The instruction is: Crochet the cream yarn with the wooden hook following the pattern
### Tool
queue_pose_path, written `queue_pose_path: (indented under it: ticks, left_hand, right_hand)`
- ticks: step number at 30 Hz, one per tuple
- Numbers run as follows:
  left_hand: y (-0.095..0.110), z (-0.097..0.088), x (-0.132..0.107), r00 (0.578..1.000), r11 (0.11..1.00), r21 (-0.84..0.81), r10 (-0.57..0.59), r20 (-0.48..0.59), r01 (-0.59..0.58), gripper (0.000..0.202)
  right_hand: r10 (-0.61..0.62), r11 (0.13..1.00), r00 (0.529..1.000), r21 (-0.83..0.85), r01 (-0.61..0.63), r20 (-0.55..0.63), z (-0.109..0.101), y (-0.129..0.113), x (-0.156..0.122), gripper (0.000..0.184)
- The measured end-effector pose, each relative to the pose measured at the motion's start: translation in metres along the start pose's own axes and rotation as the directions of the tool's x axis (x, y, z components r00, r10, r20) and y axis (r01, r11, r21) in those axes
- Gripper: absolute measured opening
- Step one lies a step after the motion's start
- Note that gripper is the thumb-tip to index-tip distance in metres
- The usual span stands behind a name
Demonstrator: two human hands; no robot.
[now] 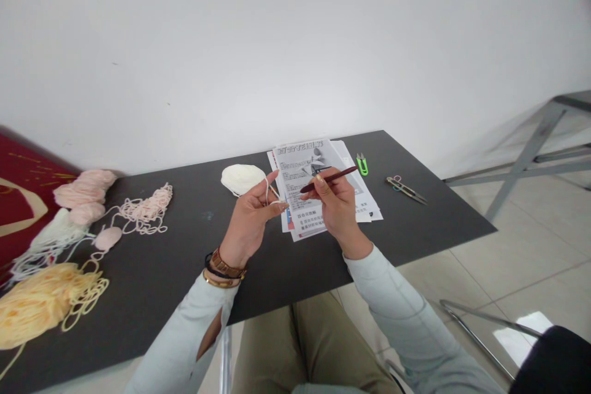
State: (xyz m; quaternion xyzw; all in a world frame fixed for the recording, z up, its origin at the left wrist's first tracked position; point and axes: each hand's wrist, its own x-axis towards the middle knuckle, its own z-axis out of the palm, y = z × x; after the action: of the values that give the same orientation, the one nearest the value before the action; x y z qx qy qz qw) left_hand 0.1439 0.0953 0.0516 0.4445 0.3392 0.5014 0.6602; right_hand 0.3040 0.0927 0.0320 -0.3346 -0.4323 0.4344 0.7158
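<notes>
My left hand (252,215) is raised over the table with a strand of white yarn (273,191) looped around its fingers and pinched near the thumb tip. Behind it lies a ball of white yarn (242,178). My right hand (337,206) grips a dark red crochet hook (335,177), its slim tip pointing left toward the yarn. A small gap shows between the two hands. Beneath them are printed sheets (305,221) with a flower picture and text. Whether a stitch sits on the hook is too small to tell.
Green thread snips (362,164) and metal scissors (406,189) lie to the right on the black table (184,271). At left are pink yarn (148,209), yellow yarn (41,305), white yarn skeins (55,237) and a red bag (23,197). A wall stands behind; a chair (549,363) is lower right.
</notes>
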Motion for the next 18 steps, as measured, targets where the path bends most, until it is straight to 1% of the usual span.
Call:
queue_pose_path:
  ticks: [5,11,18]
  left_hand:
    - [-0.0007,-0.0003,-0.0002,1.000,1.000,0.005,0.011,-0.006,-0.010,0.066]
    - [-0.0017,-0.0006,0.0002,1.000,1.000,0.023,0.013,-0.020,-0.012,0.068]
    - [-0.0025,-0.0013,0.0000,1.000,0.999,0.031,0.019,-0.012,-0.018,0.066]
  right_hand:
    - [0.000,1.000,1.000,-0.027,0.000,0.009,0.0007,-0.0014,-0.0012,0.011]
    - [-0.041,0.997,0.999,-0.071,0.042,0.010,0.0014,-0.0037,-0.0027,0.010]
    - [-0.036,0.995,0.999,-0.093,0.037,0.014,0.0016,-0.0051,-0.0029,0.011]
